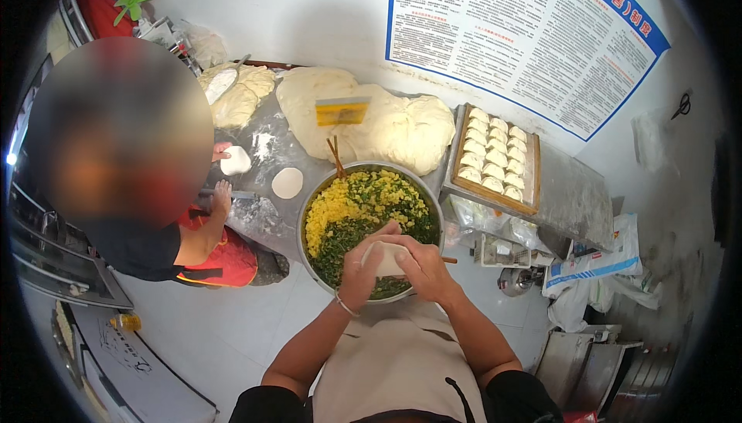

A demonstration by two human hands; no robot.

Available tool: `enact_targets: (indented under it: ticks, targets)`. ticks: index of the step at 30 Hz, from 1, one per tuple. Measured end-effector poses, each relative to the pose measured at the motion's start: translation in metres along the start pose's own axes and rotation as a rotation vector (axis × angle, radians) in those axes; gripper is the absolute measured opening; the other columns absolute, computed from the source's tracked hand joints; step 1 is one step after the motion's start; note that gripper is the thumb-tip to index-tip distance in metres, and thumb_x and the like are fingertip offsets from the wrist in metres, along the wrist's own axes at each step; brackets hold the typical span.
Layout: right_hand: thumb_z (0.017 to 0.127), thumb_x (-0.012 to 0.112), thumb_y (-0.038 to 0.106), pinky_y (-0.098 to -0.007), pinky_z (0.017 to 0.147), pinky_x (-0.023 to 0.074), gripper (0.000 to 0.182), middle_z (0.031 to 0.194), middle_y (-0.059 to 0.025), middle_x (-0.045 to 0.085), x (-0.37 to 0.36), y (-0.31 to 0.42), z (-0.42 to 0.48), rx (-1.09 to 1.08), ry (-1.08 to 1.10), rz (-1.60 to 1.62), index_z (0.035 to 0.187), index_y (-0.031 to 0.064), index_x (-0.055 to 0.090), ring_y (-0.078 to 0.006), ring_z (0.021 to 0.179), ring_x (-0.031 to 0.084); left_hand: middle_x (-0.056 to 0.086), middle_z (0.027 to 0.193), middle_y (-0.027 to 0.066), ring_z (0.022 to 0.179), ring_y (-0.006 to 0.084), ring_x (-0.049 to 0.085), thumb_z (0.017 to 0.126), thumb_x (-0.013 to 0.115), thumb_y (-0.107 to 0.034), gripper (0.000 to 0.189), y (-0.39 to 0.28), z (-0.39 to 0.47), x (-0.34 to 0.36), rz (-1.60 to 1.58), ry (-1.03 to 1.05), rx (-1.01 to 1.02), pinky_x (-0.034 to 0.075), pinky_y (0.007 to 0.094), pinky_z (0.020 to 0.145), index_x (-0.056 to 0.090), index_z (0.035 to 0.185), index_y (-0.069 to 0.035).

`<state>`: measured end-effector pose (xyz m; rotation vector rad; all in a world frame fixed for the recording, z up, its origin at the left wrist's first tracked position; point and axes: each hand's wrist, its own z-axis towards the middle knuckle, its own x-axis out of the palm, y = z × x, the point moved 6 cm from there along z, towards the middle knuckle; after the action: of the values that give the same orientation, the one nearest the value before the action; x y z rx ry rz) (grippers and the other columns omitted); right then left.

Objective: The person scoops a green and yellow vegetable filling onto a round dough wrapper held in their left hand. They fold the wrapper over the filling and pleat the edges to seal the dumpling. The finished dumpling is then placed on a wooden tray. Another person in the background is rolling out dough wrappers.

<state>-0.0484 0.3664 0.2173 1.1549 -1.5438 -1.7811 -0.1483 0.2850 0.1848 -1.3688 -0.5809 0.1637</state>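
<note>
Both hands meet over a large metal bowl of chopped greens and yellow crumbled egg. Between my left hand and my right hand is a piece of pale dough, folded or cupped, its far side partly covered by fingers. A pair of wooden chopsticks leans at the bowl's far left edge. Left of the bowl, a flat round dough wrapper lies on the floured table. Behind the bowl spreads a big mass of dough with a yellow-handled scraper on it.
On the right, a wooden tray bears rows of filled dumplings. At left, a co-worker in a red apron holds dough beside a rolling pin. More dough with a scoop lies behind.
</note>
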Motion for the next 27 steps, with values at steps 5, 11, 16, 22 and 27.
enact_targets:
  ticks: [5,11,16,22,27]
  targets:
    - [0.097,0.048,0.018,-0.0385,0.069,0.0533,0.026,0.099,-0.0201,0.067,-0.001,-0.002,0.007,-0.282,-0.181,-0.387,0.109,0.0,0.062,-0.035,0.083,0.066,0.068,0.106,0.0163,0.092,0.0186,0.065,0.101,0.043,-0.018,0.027,0.004,0.008,0.011,0.316,-0.177,0.138,0.051,0.0314,0.081,0.06,0.105,0.002]
    - [0.086,0.057,0.013,-0.0376,0.061,0.0541,0.01,0.089,-0.0072,0.067,-0.015,-0.033,0.013,-0.361,-0.25,-0.633,0.095,0.0117,0.062,-0.0278,0.08,0.067,0.061,0.074,0.01,0.065,0.0168,0.061,0.101,0.046,-0.023,0.024,0.034,0.022,0.025,0.534,-0.304,0.162,0.048,0.0332,0.059,0.055,0.098,0.0]
    - [0.095,0.054,0.015,-0.0405,0.058,0.0508,0.016,0.09,-0.0152,0.066,-0.052,-0.069,0.017,-0.297,-0.145,-0.688,0.102,0.0029,0.061,-0.03,0.071,0.066,0.063,0.076,0.0107,0.067,0.0187,0.061,0.1,0.048,-0.024,0.024,0.073,0.046,0.054,0.596,-0.296,0.162,0.048,0.0347,0.061,0.053,0.096,-0.001]
    - [0.089,0.064,0.017,-0.0411,0.088,0.0481,0.053,0.124,-0.0201,0.059,-0.133,-0.085,0.02,-0.109,0.107,-0.398,0.137,0.0034,0.044,-0.035,0.106,0.061,0.049,0.133,0.0137,0.112,0.0195,0.053,0.101,0.043,-0.022,0.028,0.112,0.095,0.101,-0.012,-0.061,-0.276,0.044,0.0317,0.094,0.049,0.119,-0.002]
    - [0.088,0.068,0.016,-0.0368,0.1,0.0449,0.067,0.129,-0.0091,0.056,-0.203,-0.196,0.007,0.052,-0.022,0.254,0.145,0.0044,0.035,-0.0209,0.117,0.055,0.048,0.138,0.0146,0.129,0.024,0.043,0.096,0.048,-0.017,0.037,0.145,0.137,0.158,0.31,0.077,-0.165,0.029,0.0355,0.11,0.049,0.129,-0.002]
